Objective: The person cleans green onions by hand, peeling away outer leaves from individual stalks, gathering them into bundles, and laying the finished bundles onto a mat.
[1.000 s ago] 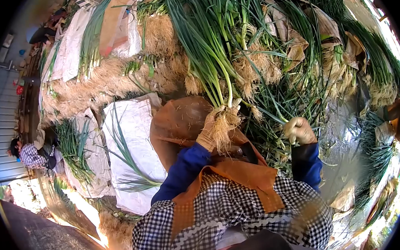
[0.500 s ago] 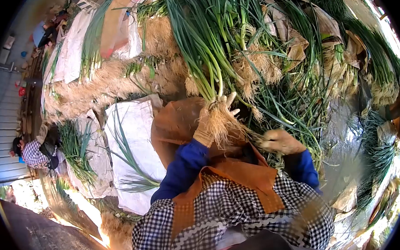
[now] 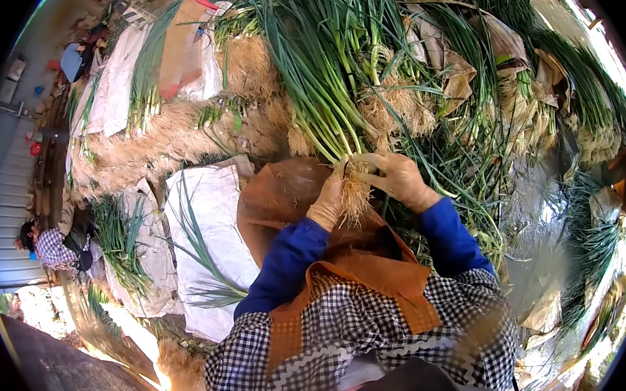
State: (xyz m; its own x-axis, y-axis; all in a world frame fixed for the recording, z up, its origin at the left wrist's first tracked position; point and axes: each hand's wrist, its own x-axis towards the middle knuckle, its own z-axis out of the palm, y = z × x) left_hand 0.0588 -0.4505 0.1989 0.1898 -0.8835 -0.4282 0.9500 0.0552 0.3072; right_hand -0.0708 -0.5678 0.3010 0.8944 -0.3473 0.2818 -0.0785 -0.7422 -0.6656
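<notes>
My left hand (image 3: 330, 198) is closed round the lower stems of a bunch of green onions (image 3: 329, 133), just above their roots. The leaves reach away from me over the pile, while the pale, stringy roots (image 3: 356, 196) hang toward my lap. From the other side, my right hand (image 3: 403, 181) meets the bunch, its thumb and fingers pinching at the stem bases beside my left fingers. What exactly lies between those fingertips is partly hidden. Under both hands, a brown apron (image 3: 278, 205) covers my lap.
More rooted green onions (image 3: 393, 104) lie ahead, with loose leaves (image 3: 462, 179) heaped on my right. On my left are a white sack (image 3: 212, 237) with a few leaves and another onion pile (image 3: 119, 243). A person (image 3: 54, 247) in a checked top is at far left.
My right hand has moved left and up from the loose leaves to the stem bases. The strands it pulled out to the right no longer show. My left hand keeps its hold.
</notes>
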